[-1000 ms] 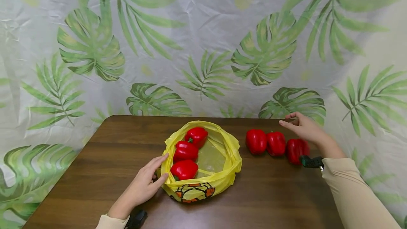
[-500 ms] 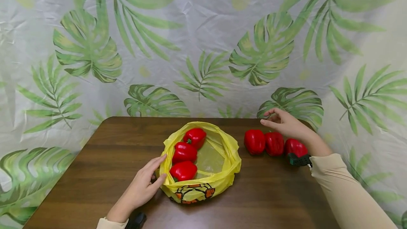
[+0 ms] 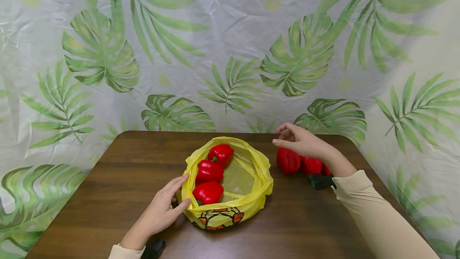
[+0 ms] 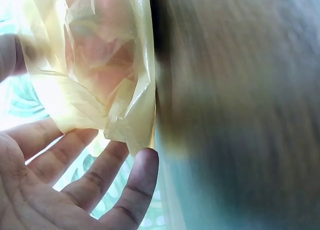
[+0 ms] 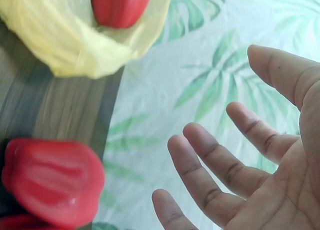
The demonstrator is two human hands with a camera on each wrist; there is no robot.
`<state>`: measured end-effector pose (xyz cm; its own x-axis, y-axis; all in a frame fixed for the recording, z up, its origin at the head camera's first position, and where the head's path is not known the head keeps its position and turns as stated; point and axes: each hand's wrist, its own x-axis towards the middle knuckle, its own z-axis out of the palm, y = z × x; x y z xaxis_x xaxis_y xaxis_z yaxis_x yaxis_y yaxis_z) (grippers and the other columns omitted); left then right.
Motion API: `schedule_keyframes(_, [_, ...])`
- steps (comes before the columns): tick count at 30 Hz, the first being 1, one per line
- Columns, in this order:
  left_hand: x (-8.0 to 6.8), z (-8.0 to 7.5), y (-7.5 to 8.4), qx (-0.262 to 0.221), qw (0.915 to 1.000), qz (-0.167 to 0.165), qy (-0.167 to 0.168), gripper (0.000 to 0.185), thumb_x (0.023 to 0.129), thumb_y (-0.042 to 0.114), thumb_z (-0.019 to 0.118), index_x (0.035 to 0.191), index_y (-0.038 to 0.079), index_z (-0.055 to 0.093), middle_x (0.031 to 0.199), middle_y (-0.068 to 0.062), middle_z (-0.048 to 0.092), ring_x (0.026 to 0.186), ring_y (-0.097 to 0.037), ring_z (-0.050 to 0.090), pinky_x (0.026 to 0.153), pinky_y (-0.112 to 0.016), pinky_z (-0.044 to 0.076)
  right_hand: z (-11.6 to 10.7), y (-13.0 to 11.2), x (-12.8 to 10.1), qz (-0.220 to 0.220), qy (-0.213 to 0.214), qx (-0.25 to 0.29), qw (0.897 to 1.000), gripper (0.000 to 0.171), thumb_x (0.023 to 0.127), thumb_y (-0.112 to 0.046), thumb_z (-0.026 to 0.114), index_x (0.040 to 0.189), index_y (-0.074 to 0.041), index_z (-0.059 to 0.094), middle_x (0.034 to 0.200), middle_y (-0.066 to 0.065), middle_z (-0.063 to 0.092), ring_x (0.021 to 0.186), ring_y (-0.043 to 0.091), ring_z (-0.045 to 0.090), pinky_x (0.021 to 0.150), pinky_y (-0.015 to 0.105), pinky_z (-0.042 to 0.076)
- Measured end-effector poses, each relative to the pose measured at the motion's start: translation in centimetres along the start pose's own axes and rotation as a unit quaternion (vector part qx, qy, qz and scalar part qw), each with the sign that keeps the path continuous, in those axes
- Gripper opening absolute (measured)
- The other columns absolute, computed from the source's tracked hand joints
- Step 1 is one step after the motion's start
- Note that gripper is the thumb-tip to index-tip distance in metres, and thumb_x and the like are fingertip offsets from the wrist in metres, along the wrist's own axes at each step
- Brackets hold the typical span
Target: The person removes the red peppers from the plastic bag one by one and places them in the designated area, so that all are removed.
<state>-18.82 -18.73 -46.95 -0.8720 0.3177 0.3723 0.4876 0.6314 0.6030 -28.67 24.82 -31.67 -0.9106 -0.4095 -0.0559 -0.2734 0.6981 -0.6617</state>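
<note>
A yellow plastic bag (image 3: 251, 201) lies open on the brown table (image 3: 108, 195) with three red bell peppers (image 3: 209, 171) inside. My left hand (image 3: 163, 209) rests open against the bag's left rim, fingers straight; the left wrist view shows the bag (image 4: 115, 74) just past my fingers (image 4: 125, 185). My right hand (image 3: 300, 142) hovers open and empty above the leftmost of the red peppers (image 3: 288, 161) lined up right of the bag. In the right wrist view my spread fingers (image 5: 210, 180) are apart from that pepper (image 5: 52, 182), with the bag (image 5: 75, 52) beyond.
A leaf-print curtain (image 3: 230, 51) hangs behind and around the table. The table's far edge runs just behind the bag and the peppers. Bare wood lies left of the bag and along the near edge.
My right hand has moved left along the row of peppers, from above the rightmost one to above the leftmost. The left hand and the bag have stayed in place.
</note>
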Motion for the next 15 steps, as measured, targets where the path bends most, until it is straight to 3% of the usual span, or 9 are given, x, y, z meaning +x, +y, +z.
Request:
schedule_keyframes(6, [-0.1, 0.0, 0.0, -0.004, 0.9999, -0.014, -0.009, 0.072, 0.096, 0.031, 0.081, 0.158, 0.009, 0.053, 0.154, -0.013, 0.061, 0.116, -0.023, 0.065, 0.079, -0.025, 0.057, 1.1, -1.4, 1.3, -0.022, -0.024, -0.002, 0.999, 0.046, 0.109, -0.038, 0.064, 0.142, -0.008, 0.053, 0.131, 0.017, 0.068, 0.116, 0.029, 0.070, 0.098, 0.049, 0.057])
schedule_keyframes(15, [0.0, 0.0, 0.1, 0.001, 0.9997, -0.020, -0.016, 0.077, 0.092, 0.035, 0.083, 0.159, 0.011, 0.053, 0.154, -0.012, 0.060, 0.117, -0.023, 0.064, 0.080, -0.026, 0.058, 2.2, -3.3, 3.1, -0.052, -0.063, -0.013, 0.997, 0.044, 0.108, -0.037, 0.066, 0.142, -0.012, 0.056, 0.134, 0.015, 0.069, 0.120, 0.032, 0.070, 0.107, 0.052, 0.055])
